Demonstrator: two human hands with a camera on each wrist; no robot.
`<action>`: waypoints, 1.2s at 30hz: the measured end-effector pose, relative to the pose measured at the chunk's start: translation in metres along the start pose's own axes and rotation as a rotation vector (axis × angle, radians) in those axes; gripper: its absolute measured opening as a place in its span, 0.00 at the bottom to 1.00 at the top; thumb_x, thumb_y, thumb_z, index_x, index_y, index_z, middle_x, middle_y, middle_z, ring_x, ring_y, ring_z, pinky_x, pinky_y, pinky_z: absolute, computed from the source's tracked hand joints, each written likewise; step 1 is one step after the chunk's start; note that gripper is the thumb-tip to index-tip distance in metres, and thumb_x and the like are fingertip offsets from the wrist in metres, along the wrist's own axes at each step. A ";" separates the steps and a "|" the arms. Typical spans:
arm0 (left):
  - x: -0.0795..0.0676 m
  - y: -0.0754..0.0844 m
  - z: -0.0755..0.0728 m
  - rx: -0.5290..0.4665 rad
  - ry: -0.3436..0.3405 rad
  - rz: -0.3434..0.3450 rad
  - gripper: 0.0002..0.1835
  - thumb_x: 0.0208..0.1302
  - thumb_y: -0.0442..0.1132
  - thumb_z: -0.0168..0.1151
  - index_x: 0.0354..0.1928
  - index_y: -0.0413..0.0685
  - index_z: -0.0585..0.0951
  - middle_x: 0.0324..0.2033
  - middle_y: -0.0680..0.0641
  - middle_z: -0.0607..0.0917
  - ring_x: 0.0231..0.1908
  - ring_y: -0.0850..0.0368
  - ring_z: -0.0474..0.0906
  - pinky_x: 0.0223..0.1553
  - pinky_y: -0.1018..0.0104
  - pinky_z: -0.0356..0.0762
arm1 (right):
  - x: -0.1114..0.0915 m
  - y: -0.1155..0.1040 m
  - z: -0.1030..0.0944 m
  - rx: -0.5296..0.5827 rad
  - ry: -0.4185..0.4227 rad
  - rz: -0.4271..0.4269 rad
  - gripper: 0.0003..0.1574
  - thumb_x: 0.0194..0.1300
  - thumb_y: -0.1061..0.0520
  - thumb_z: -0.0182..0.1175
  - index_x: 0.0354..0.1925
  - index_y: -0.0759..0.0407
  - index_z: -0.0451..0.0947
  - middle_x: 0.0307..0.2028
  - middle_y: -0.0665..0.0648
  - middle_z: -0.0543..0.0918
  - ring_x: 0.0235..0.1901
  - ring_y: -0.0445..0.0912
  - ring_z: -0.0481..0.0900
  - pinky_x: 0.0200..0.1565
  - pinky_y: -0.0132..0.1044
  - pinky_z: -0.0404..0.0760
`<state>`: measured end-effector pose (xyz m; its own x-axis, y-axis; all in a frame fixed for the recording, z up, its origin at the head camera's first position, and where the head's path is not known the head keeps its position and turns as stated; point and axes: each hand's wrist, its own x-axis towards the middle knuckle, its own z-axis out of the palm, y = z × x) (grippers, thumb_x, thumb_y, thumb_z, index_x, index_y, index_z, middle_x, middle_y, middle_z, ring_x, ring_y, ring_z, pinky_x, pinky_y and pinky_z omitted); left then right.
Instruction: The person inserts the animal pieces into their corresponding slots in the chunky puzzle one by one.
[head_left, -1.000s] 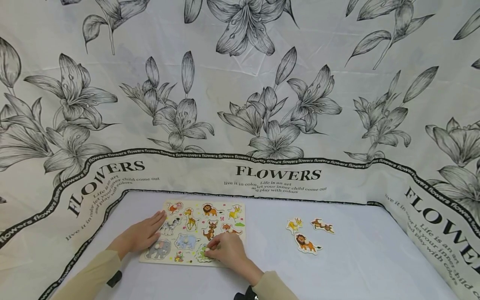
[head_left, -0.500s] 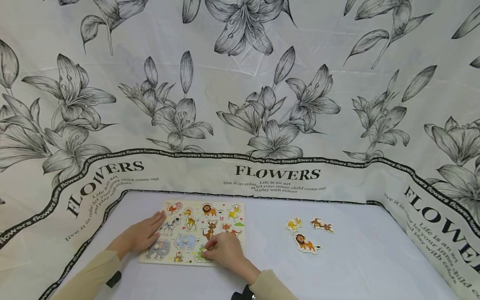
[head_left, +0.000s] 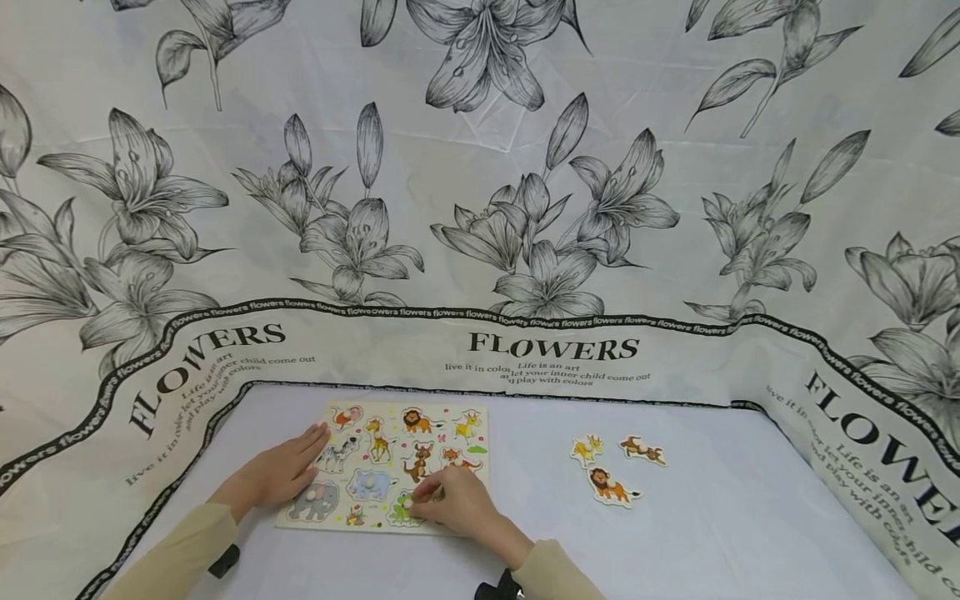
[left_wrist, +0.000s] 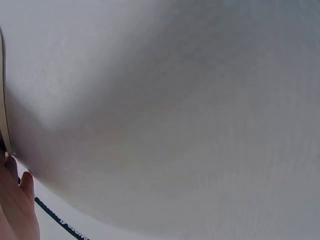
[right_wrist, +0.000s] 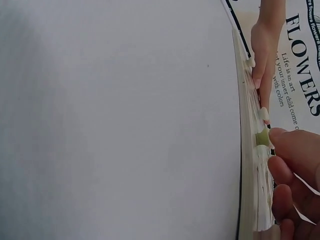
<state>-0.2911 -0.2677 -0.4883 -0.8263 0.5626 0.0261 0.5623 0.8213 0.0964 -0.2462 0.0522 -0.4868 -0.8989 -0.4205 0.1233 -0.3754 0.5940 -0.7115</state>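
Note:
A wooden knob puzzle board (head_left: 300, 523) with animal pictures lies on the white table. At its left edge my left hand (head_left: 279, 473) rests with fairly straight fingers; the left wrist view catches its fingers (left_wrist: 27, 187) beside the board's side. Over the lower right part my right hand (head_left: 457, 502) has thumb and forefinger at the knob of a green frog puzzle piece (head_left: 401, 515). The right wrist view shows the thumb (right_wrist: 282, 137) against a green knob (right_wrist: 262, 137), other fingers curled below. An elephant piece (head_left: 315, 502) and a hippo piece (head_left: 369, 485) sit in the board.
Right of the board lie three loose pieces: a lion (head_left: 611, 487), a yellow antelope-like animal (head_left: 587, 451) and a brown animal (head_left: 642, 450) on its side. A flower-printed cloth (head_left: 555, 367) hangs behind and around the table (head_left: 712, 517).
The frog piece has turned and shifted slightly left, and more of it shows beside my right fingertips. My left hand stays at the board's edge. The loose pieces lie as before.

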 end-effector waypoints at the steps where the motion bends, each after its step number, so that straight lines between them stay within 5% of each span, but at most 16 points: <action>1: 0.000 0.000 0.000 0.002 0.002 0.004 0.30 0.72 0.45 0.47 0.69 0.32 0.62 0.70 0.33 0.62 0.69 0.36 0.59 0.68 0.46 0.64 | -0.001 0.001 -0.002 0.009 -0.002 -0.006 0.08 0.53 0.52 0.72 0.32 0.54 0.87 0.26 0.44 0.86 0.20 0.29 0.72 0.24 0.23 0.72; 18: -0.001 -0.003 0.002 0.086 0.023 0.027 0.30 0.72 0.47 0.47 0.68 0.34 0.64 0.69 0.36 0.64 0.69 0.39 0.61 0.68 0.49 0.64 | -0.020 0.015 -0.034 0.012 0.063 -0.073 0.05 0.56 0.61 0.67 0.34 0.55 0.87 0.29 0.48 0.87 0.18 0.30 0.68 0.19 0.21 0.68; 36: -0.004 -0.001 0.010 0.056 0.050 0.012 0.28 0.73 0.46 0.46 0.69 0.36 0.64 0.70 0.38 0.65 0.69 0.39 0.60 0.68 0.49 0.65 | -0.043 0.035 -0.067 -0.030 0.154 -0.051 0.05 0.62 0.56 0.65 0.36 0.52 0.87 0.32 0.47 0.87 0.23 0.31 0.71 0.25 0.24 0.72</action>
<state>-0.2878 -0.2694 -0.4980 -0.8192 0.5683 0.0766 0.5721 0.8192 0.0403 -0.2364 0.1369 -0.4712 -0.9016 -0.3417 0.2654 -0.4262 0.5959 -0.6806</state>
